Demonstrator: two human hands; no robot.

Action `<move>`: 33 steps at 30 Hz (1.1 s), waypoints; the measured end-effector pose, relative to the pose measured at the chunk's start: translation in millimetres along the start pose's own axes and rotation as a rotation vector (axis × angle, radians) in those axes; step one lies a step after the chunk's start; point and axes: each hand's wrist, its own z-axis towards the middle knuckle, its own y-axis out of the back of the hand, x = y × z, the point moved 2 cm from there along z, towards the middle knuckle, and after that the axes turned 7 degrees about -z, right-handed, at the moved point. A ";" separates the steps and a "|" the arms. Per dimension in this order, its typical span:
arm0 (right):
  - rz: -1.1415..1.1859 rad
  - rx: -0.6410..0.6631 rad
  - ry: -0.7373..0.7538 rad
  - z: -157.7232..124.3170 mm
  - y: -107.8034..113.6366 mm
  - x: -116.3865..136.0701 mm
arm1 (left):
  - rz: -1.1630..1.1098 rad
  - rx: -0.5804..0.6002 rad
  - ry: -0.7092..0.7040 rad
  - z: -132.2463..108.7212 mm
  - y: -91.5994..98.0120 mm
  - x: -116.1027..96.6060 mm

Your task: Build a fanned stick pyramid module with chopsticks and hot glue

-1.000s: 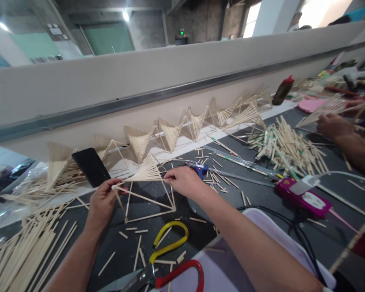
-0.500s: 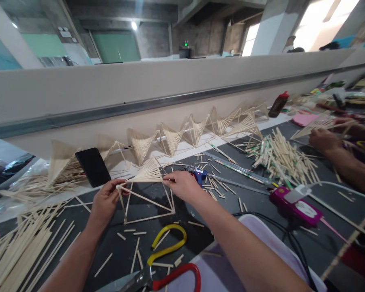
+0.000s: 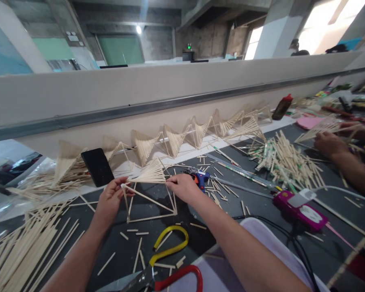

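Between my two hands stands a wooden stick frame, with a fan of thin sticks across its top. My left hand pinches the frame's upper left corner, where a pale joint shows. At the right end of the fan, my right hand has its thumb and fingers closed on the top stick. A blue glue gun lies just behind my right hand. In front of the frame are scissors with one yellow and one red handle. Short stick offcuts are scattered around them.
Several finished stick models line the wall. A black phone leans at left, above a pile of long sticks. A stick heap, a magenta power strip with cables, and a co-worker's hand are at right.
The whole view has shifted slightly, so everything sits a little further right. Both hands keep their hold on the stick frame, with no clear change in it.
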 end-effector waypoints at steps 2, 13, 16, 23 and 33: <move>-0.012 0.004 -0.010 -0.8 0.0 2.1 | -0.084 0.016 0.078 -3.6 -3.9 -7.8; -0.120 0.016 -0.008 -18.6 -12.2 35.2 | -0.016 0.007 0.203 -7.5 -1.4 -27.4; -0.221 0.021 0.020 -23.4 -11.3 42.7 | 0.089 0.005 0.161 -8.2 0.9 -27.7; -0.475 0.097 0.100 -35.7 4.2 58.4 | 0.092 0.044 0.132 -10.7 1.7 -29.6; -0.497 0.190 0.179 -48.8 15.5 75.4 | 0.118 0.040 0.122 -10.4 0.5 -26.1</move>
